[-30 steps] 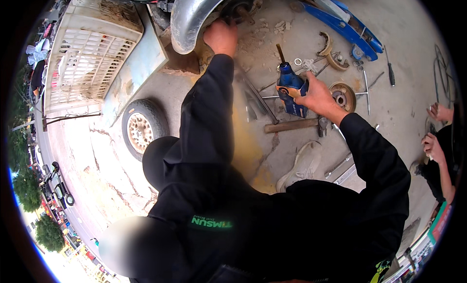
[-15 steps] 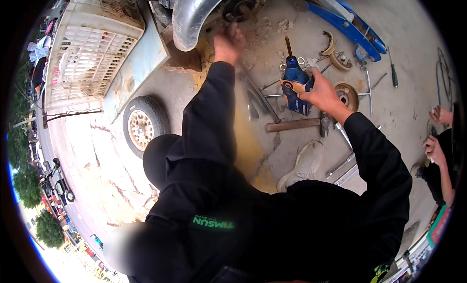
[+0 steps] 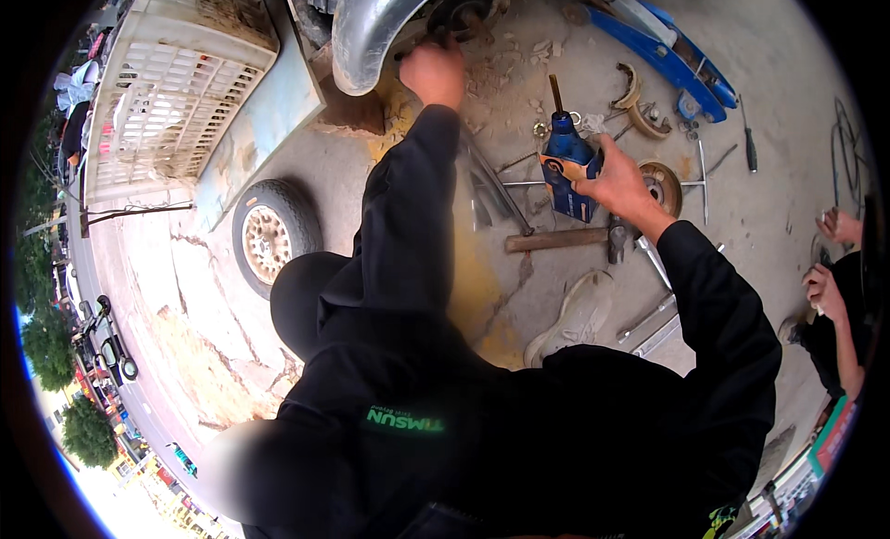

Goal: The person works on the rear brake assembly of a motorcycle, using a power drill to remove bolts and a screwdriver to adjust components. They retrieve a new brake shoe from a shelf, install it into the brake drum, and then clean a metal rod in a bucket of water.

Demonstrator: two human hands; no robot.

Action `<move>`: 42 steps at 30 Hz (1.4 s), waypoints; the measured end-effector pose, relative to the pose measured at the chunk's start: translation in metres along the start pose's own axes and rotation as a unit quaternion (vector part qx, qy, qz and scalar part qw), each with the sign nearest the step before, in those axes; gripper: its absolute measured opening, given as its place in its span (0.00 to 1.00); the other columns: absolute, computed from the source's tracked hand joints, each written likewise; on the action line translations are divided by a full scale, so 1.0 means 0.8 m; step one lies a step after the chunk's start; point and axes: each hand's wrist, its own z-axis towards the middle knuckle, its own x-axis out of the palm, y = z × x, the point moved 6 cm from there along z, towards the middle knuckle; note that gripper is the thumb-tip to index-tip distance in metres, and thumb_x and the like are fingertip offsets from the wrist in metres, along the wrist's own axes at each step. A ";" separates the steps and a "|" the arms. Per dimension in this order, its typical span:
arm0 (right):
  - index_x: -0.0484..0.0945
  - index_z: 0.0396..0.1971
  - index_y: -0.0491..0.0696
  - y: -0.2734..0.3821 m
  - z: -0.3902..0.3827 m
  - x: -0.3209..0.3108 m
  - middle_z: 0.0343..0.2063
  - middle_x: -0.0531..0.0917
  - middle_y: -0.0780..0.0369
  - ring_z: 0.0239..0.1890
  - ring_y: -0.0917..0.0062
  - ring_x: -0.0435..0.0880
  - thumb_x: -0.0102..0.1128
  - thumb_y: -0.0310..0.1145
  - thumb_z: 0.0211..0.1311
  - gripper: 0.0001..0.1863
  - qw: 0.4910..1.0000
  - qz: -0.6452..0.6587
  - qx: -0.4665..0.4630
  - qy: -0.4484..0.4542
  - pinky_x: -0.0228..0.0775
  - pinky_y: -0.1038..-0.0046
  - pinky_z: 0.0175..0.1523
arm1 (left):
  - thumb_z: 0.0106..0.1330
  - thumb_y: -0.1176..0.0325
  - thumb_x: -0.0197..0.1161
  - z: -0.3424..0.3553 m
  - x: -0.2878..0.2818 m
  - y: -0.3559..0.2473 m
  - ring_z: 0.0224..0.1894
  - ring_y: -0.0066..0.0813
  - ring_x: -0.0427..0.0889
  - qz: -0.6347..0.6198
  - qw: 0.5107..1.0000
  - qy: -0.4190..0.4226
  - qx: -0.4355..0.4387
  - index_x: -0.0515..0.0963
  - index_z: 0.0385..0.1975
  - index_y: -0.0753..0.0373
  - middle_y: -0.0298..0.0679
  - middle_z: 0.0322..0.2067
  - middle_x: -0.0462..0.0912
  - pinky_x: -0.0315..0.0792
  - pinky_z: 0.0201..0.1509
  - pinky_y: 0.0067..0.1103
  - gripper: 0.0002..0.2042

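My left hand (image 3: 434, 74) is up beside the silver fender (image 3: 366, 38), at the near side of the dark, round wheel hub (image 3: 468, 12). Its fingers curl away from view, and whatever they grip is hidden. Farther right, my right hand (image 3: 623, 182) holds a blue, boxy bottle-like container (image 3: 568, 159) with an orange patch and a long, thin brown stem pointing up. The container is above the ground tools, near a wooden-handled hammer (image 3: 556, 240) and a round brake drum (image 3: 660, 187). Two curved brake shoes (image 3: 649, 124) lie just beyond it.
A blue floor jack (image 3: 649, 43) stands far right, with a screwdriver (image 3: 750, 145) nearby. A wheel with tyre (image 3: 273, 231) lies left, below a dirty plastic crate (image 3: 176, 94). A cross-shaped wrench (image 3: 703, 179) lies right. Another person's hands (image 3: 825, 293) show at the right edge.
My left hand has shifted slightly left, and its fingers are now more curled and closer to the hub. My right hand still holds the blue container, now a touch lower and to the right.
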 end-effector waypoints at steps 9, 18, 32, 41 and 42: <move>0.62 0.61 0.33 0.007 0.011 -0.004 0.45 0.80 0.42 0.52 0.53 0.81 0.73 0.39 0.40 0.47 1.000 0.009 0.011 0.022 0.71 0.64 0.57 | 0.74 0.49 0.49 -0.021 0.036 0.019 0.25 0.38 0.83 -0.560 0.751 0.146 -0.319 0.79 0.42 0.57 0.39 0.28 0.87 0.76 0.28 0.31 0.18; 0.63 0.60 0.33 0.000 0.004 -0.008 0.44 0.81 0.42 0.51 0.54 0.81 0.73 0.39 0.40 0.47 0.999 0.007 0.021 0.023 0.71 0.64 0.56 | 0.76 0.51 0.41 -0.037 0.066 -0.002 0.35 0.27 0.78 -0.803 0.359 0.221 -0.422 0.77 0.45 0.56 0.28 0.35 0.83 0.71 0.35 0.21 0.19; 0.65 0.60 0.37 -0.008 0.003 -0.005 0.45 0.81 0.43 0.52 0.52 0.81 0.73 0.38 0.39 0.45 1.000 -0.009 0.011 0.014 0.71 0.64 0.57 | 0.70 0.59 0.40 -0.025 0.069 -0.013 0.30 0.24 0.71 -0.874 0.203 0.260 -0.356 0.75 0.40 0.59 0.28 0.31 0.78 0.66 0.29 0.20 0.16; 0.67 0.59 0.40 -0.018 -0.007 -0.001 0.43 0.82 0.44 0.49 0.51 0.82 0.72 0.36 0.40 0.42 1.000 0.005 -0.003 -0.002 0.73 0.61 0.54 | 0.70 0.63 0.43 -0.032 0.070 -0.032 0.30 0.25 0.71 -0.906 0.074 0.253 -0.331 0.72 0.36 0.57 0.30 0.30 0.73 0.64 0.25 0.20 0.10; 0.67 0.59 0.39 -0.015 -0.007 -0.001 0.43 0.82 0.43 0.49 0.51 0.82 0.72 0.36 0.40 0.42 1.000 0.005 0.000 0.003 0.72 0.62 0.55 | 0.70 0.62 0.42 -0.030 0.069 -0.031 0.30 0.25 0.70 -0.902 0.082 0.253 -0.340 0.72 0.37 0.57 0.30 0.29 0.73 0.64 0.26 0.20 0.11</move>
